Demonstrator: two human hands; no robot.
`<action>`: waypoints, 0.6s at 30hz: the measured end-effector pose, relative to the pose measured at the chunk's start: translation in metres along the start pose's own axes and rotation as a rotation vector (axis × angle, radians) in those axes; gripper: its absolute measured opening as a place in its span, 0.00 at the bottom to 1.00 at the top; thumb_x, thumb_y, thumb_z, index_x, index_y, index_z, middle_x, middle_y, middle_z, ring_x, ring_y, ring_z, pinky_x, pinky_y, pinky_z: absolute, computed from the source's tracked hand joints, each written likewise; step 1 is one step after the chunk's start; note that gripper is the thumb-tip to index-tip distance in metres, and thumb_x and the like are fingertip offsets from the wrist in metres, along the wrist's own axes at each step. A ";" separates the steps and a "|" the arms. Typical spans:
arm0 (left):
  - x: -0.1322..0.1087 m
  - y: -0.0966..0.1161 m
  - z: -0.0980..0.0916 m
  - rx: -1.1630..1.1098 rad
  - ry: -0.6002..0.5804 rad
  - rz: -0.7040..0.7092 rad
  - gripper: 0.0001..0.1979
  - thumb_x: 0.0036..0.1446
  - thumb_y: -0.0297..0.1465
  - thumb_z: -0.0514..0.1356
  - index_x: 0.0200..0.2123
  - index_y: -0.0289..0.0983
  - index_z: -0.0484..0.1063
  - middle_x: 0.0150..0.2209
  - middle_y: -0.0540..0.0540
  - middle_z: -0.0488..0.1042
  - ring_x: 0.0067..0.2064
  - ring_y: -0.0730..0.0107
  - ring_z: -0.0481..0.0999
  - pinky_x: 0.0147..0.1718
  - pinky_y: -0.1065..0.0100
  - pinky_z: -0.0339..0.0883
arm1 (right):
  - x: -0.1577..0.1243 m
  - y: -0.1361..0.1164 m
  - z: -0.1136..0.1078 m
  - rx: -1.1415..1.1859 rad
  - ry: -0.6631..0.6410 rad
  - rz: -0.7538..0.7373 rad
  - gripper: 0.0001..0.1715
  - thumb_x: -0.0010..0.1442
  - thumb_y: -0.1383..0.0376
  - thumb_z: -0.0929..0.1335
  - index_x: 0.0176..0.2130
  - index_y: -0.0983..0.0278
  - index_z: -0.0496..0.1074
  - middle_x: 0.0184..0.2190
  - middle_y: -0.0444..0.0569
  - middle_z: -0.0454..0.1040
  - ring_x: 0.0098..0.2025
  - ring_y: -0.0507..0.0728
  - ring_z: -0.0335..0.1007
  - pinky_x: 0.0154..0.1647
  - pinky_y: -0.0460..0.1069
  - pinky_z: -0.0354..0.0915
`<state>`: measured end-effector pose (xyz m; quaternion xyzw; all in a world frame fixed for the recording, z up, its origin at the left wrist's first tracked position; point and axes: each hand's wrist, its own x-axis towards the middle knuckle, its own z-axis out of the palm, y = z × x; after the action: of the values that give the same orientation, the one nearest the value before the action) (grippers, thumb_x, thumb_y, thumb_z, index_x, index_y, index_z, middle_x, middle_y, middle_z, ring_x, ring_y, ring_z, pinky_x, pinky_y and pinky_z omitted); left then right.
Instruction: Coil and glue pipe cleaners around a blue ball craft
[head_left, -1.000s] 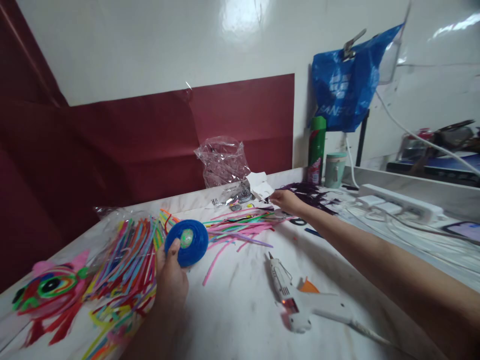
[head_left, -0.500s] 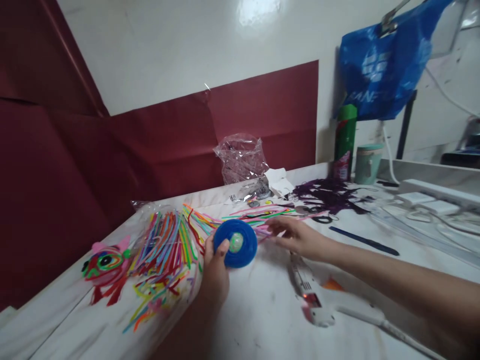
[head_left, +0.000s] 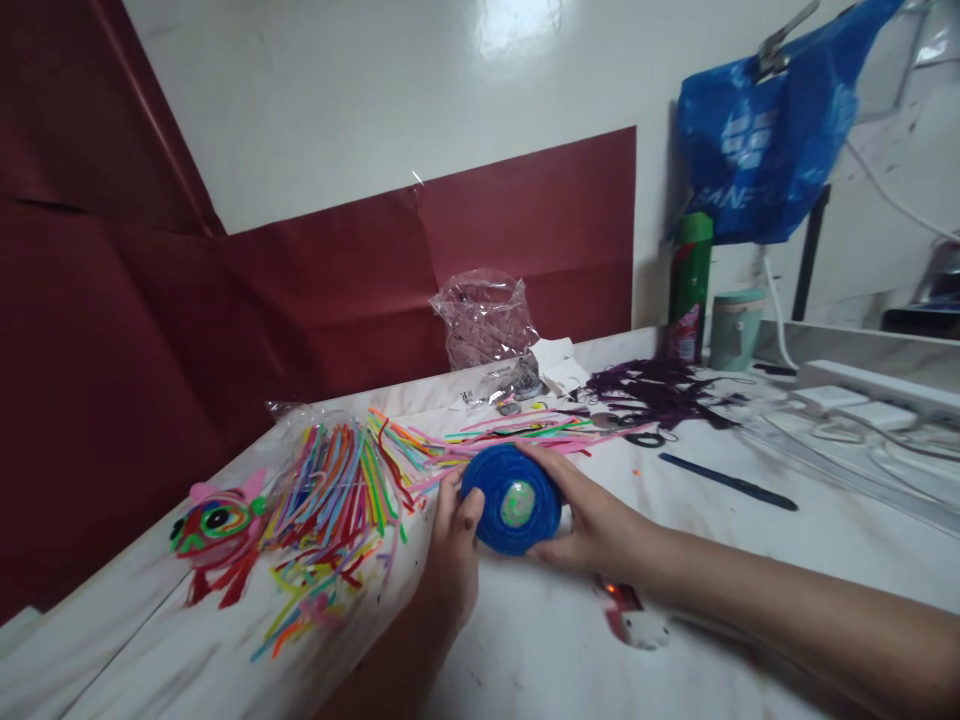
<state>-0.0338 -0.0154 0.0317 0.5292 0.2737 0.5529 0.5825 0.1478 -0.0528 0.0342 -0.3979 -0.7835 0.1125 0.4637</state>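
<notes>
Between my two hands is a round blue disc (head_left: 489, 510), which looks coiled, with a pale green-speckled centre. My left hand (head_left: 455, 545) grips its left edge, thumb on the face turned toward me. Around its right edge curves my right hand (head_left: 589, 515), fingers on top and thumb below. Under my right forearm lies a glue gun (head_left: 646, 630) with a small red light, mostly hidden by the arm. Just behind the disc, pink and green pipe cleaners (head_left: 540, 432) are spread over the table.
A pink, red and green pipe-cleaner figure (head_left: 221, 535) stands at left, beside a bundle of coloured pipe cleaners (head_left: 341, 480). Purple strands (head_left: 660, 390), a dark flat stick (head_left: 727, 482), a power strip (head_left: 874, 385), a green can (head_left: 690, 280) and a lidded cup (head_left: 736, 330) are at right.
My right hand has come in from the pipe cleaners and taken hold of the blue disc's right side. The disc and my left hand have shifted slightly right.
</notes>
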 end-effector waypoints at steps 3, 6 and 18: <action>-0.001 0.008 0.001 0.021 -0.075 -0.072 0.22 0.51 0.40 0.64 0.47 0.39 0.64 0.45 0.44 0.74 0.48 0.60 0.73 0.47 0.61 0.65 | -0.005 0.001 -0.002 -0.031 -0.006 -0.028 0.57 0.47 0.68 0.75 0.66 0.53 0.44 0.62 0.59 0.57 0.64 0.69 0.55 0.61 0.64 0.58; -0.002 0.012 0.001 0.084 -0.101 -0.071 0.24 0.48 0.39 0.66 0.46 0.39 0.63 0.43 0.45 0.73 0.46 0.61 0.72 0.45 0.62 0.66 | -0.008 0.002 -0.004 -0.084 -0.028 -0.078 0.58 0.48 0.67 0.75 0.66 0.53 0.43 0.62 0.60 0.55 0.64 0.70 0.55 0.60 0.64 0.59; -0.005 0.017 0.005 0.297 -0.084 -0.051 0.32 0.40 0.37 0.69 0.48 0.38 0.62 0.42 0.44 0.72 0.41 0.62 0.73 0.39 0.64 0.68 | -0.011 0.003 -0.003 -0.131 -0.082 -0.110 0.57 0.49 0.66 0.75 0.67 0.56 0.43 0.64 0.64 0.52 0.64 0.70 0.56 0.58 0.62 0.62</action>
<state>-0.0361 -0.0245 0.0473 0.6250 0.3411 0.4686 0.5229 0.1547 -0.0594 0.0267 -0.3788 -0.8282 0.0518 0.4098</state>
